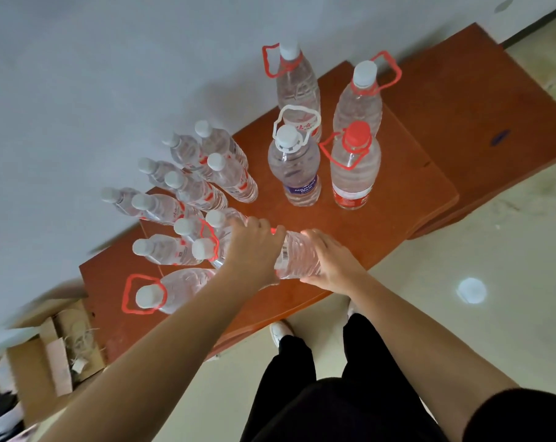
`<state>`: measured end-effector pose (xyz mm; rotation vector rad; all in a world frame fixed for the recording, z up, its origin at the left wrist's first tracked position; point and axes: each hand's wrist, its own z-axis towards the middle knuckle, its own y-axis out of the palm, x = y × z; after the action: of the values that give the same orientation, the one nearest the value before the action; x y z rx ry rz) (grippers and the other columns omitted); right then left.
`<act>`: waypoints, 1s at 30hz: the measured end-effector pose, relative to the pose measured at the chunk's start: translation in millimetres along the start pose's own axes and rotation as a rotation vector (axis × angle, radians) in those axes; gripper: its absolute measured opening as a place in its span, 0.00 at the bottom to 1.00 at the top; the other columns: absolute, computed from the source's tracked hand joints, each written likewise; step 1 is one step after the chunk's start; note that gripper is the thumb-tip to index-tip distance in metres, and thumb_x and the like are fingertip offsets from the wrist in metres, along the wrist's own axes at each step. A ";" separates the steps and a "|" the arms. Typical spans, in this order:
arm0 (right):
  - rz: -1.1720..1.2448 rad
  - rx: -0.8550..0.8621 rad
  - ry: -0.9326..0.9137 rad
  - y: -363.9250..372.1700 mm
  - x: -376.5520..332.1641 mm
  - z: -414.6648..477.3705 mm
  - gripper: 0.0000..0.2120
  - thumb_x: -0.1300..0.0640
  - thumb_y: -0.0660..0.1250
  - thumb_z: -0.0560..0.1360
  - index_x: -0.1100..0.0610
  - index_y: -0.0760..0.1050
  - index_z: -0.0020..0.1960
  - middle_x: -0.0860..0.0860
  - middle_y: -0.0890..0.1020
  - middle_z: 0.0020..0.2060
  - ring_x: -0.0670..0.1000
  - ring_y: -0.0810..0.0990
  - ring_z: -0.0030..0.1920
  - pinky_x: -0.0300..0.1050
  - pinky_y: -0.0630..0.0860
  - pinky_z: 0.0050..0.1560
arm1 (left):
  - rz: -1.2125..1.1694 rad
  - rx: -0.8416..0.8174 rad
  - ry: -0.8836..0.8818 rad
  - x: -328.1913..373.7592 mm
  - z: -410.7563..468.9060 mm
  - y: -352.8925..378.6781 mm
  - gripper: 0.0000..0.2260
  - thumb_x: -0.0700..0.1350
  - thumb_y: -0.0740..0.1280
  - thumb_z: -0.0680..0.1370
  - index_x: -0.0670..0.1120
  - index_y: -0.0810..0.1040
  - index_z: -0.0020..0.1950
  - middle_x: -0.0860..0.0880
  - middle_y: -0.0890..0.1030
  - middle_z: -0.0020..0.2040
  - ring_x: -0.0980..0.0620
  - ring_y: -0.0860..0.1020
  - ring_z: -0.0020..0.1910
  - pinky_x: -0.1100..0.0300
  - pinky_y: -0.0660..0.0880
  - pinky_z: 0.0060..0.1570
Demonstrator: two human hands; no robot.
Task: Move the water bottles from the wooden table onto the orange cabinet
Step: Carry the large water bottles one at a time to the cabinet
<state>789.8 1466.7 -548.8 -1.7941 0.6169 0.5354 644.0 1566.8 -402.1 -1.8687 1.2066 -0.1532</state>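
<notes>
Large bottle (299, 256), red carry loop at the neck, is at the near edge of the orange cabinet (397, 193), just beside a cluster of small bottles (193, 189).

Left grip (254, 247) is wrapped round its upper body, below the neck. Right grip (327, 260) is wrapped round its lower body, near the base. Both are clenched on this one bottle.

Long axis runs across the view, with the cap to the left and the base to the right, so the body spans the two grips. Whether the base touches the cabinet top cannot be told.

Judgement: placement is in hand. The bare patch of top lies ahead and right, nearer the right grip, short of the blue-labelled bottle (294, 167).
</notes>
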 end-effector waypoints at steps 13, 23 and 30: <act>-0.036 0.004 0.023 0.9 -0.6 -1.4 0.56 0.45 0.83 0.62 0.50 0.53 0.79 0.55 0.67 0.71 0.58 0.75 0.67 0.55 0.80 0.62 | 0.060 0.014 0.012 -0.6 -20.9 -10.1 0.40 0.55 0.76 0.72 0.48 0.58 0.78 0.40 0.71 0.69 0.38 0.71 0.66 0.37 0.71 0.64; 0.158 0.042 0.135 -6.9 -20.8 11.0 0.51 0.45 0.83 0.63 0.49 0.58 0.77 0.48 0.73 0.71 0.50 0.76 0.67 0.45 0.76 0.63 | 0.146 -0.003 0.049 9.6 -12.6 -58.9 0.27 0.50 0.72 0.75 0.48 0.69 0.73 0.42 0.74 0.61 0.41 0.72 0.59 0.39 0.71 0.60; 0.075 -0.149 0.248 -4.3 -6.8 18.1 0.33 0.48 0.74 0.75 0.50 0.65 0.75 0.48 0.74 0.70 0.53 0.74 0.71 0.36 0.68 0.62 | -0.399 0.423 0.377 8.6 -26.1 -67.1 0.19 0.53 0.64 0.81 0.50 0.75 0.70 0.46 0.77 0.66 0.46 0.76 0.64 0.49 0.75 0.59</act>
<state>786.4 1486.0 -546.6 -2.0020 0.8358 0.4212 680.4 1553.8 -340.7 -1.7174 0.9278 -0.9412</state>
